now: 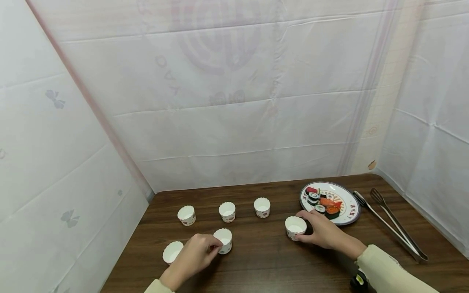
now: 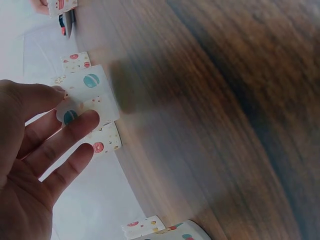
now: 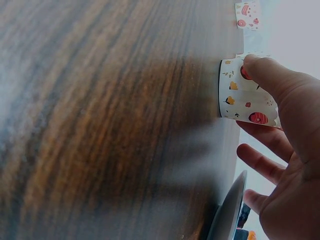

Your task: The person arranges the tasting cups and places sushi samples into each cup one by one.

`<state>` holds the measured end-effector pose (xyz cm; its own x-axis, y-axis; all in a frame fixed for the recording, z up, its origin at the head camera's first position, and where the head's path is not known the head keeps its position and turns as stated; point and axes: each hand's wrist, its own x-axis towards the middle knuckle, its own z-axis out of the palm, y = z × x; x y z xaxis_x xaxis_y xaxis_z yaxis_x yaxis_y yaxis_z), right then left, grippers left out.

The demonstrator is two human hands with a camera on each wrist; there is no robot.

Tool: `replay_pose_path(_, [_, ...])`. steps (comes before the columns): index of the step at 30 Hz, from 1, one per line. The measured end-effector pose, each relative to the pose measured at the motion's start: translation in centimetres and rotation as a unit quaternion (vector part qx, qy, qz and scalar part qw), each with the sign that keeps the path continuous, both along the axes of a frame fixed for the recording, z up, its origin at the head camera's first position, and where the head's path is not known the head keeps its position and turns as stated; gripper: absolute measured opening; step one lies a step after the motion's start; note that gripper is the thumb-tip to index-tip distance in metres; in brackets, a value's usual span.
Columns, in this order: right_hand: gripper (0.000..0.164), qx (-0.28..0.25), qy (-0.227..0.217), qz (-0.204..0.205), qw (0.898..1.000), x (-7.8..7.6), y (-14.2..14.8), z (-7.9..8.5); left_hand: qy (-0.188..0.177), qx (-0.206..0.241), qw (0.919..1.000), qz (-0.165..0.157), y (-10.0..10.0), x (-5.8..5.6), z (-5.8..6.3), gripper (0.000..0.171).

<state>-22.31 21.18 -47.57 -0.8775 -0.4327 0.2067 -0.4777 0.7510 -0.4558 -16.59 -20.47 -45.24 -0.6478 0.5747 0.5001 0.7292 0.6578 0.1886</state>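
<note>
My left hand (image 1: 196,254) pinches the rim of a white paper baking cup (image 1: 224,235) with thumb and finger. In the left wrist view, this cup (image 2: 90,82) shows teal round prints, and the other fingers are spread beside it. To the right, my right hand (image 1: 324,230) grips another paper baking cup (image 1: 294,225) between thumb and fingers. Its wall (image 3: 245,95) bears red and yellow prints in the right wrist view, and its base is at the table surface. Both cups stand upright with scalloped rims.
Three more paper cups, left (image 1: 187,217), middle (image 1: 227,213) and right (image 1: 262,208), form a back row. Another cup (image 1: 172,251) is partly behind my left hand. A plate (image 1: 349,217) bears sushi pieces (image 1: 327,202); metal tongs (image 1: 397,230) lie right of it on the wooden table (image 1: 264,264).
</note>
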Motion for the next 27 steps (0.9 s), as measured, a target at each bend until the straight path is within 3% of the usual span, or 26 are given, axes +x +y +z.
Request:
replay_pose_path(14, [0.058, 0.003, 0.029, 0.004, 1.0, 0.05, -0.01, -0.09, -0.038, -0.015, 0.999, -0.015, -0.27, 0.33, -0.24, 0.011])
replay_pose_path(27, [0.057, 0.003, 0.039, 0.008, 0.999, 0.04, 0.03, -0.21, -0.033, -0.008, 0.9992, -0.022, -0.42, 0.27, -0.43, 0.012])
